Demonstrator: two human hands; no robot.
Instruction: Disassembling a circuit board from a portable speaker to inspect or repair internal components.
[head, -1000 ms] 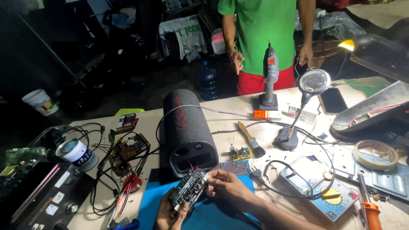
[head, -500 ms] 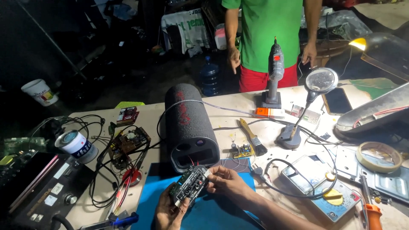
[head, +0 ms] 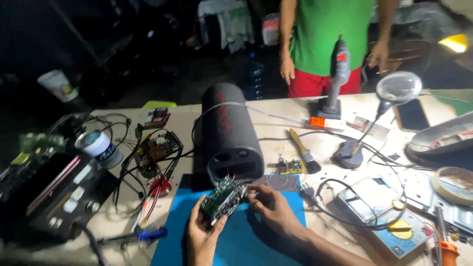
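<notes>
Far to the left of our hands sat a black amplifier chassis [head: 54, 197] and a white tape roll [head: 98, 148], with a bare brown board [head: 158, 150] in tangled wires nearer. Our left hand [head: 202, 236] cupped the green circuit board [head: 222, 199] from below, fingers closed on its lower edge, just above the blue mat [head: 236, 246]. Our right hand [head: 271, 207] pinched the board's right end. We judged the board light, stiff and fragile, best held by its bare edges, away from components and solder. Just beyond the hands lay the black cylindrical speaker [head: 229, 133]. To the right on the worktop [head: 276, 133] lay a brush [head: 303, 152] and a multimeter [head: 389, 212]
</notes>
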